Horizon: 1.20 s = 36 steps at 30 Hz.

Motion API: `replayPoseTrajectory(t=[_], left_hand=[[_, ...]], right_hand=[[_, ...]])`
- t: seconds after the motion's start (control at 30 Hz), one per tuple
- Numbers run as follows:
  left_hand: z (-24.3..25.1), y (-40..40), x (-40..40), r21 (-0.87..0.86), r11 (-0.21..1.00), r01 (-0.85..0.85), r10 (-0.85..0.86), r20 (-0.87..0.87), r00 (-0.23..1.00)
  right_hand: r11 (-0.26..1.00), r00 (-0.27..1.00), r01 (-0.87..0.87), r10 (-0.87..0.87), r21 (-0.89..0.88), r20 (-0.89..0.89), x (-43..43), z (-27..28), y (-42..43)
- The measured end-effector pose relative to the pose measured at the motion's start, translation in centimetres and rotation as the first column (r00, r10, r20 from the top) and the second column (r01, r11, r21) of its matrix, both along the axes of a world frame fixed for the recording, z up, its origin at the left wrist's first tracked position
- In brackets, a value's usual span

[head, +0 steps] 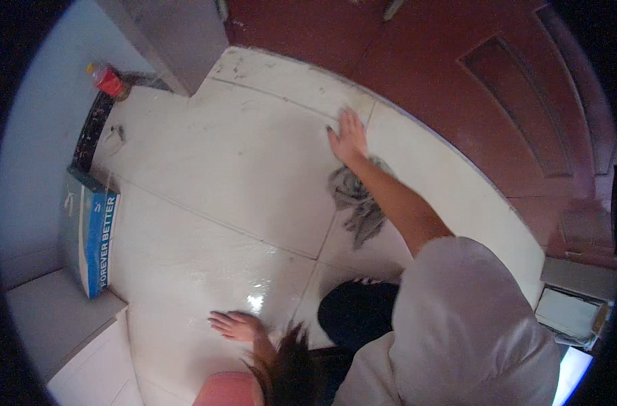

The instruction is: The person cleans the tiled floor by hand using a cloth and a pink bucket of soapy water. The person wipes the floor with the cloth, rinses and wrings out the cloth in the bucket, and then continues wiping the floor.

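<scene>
My right hand (pixel 348 136) reaches forward, palm down, with its thumb apart from the fingers, on or just over the pale floor tiles (pixel 212 167). A crumpled grey cloth (pixel 364 221) lies on the floor beneath and beside my right wrist and forearm; no fingers are closed on it. Lower down, my left hand (pixel 235 326) rests flat on the shiny floor, fingers pointing left, nothing in it. Dark hair hangs next to the left forearm, partly hiding it. A knee in dark cloth (pixel 359 312) shows between the arms.
A reddish-brown panelled door (pixel 440 101) borders the floor at the upper right. On the left stand a blue-and-white box (pixel 103 243) bearing writing and a bottle with a red label (pixel 109 82). A grey panel (pixel 186 40) juts in above; pale furniture (pixel 65 314) stands at lower left.
</scene>
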<state>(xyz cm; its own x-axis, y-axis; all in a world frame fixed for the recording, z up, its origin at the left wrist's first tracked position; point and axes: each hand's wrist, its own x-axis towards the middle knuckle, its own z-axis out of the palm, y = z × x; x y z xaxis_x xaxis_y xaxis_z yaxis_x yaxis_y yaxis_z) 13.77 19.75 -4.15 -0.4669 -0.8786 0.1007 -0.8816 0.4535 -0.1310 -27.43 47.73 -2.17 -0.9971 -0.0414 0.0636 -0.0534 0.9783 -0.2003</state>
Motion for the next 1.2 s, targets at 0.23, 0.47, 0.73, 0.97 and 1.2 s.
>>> replayPoseTrajectory(t=[0.23,0.47,0.73,0.97,1.2], left_hand=[[0.1,1.3,-1.1,0.112,0.991,-0.067,0.068,-0.003,0.998],[2.4,10.1,-11.0,0.235,0.965,-0.121,0.098,0.109,0.989],[1.8,12.4,-14.0,0.164,0.985,-0.060,0.060,0.002,0.998],[2.2,11.4,-13.9,0.333,0.938,-0.094,0.081,0.053,0.995],[1.0,12.1,-13.9,0.504,0.862,0.053,0.241,-0.501,0.831]], right_hand=[[0.998,0.995,0.057,-0.059,0.037,0.078,4.0,0.1,4.0],[0.999,0.998,0.046,-0.045,-0.018,0.050,3.9,0.5,3.5],[0.213,0.271,-0.903,0.957,-0.372,-0.108,11.9,0.7,-8.8],[0.688,0.706,-0.667,0.706,-0.287,0.052,-2.6,1.4,-17.5],[0.999,0.999,0.035,-0.035,-0.005,-0.014,-1.5,-0.5,-3.3]])
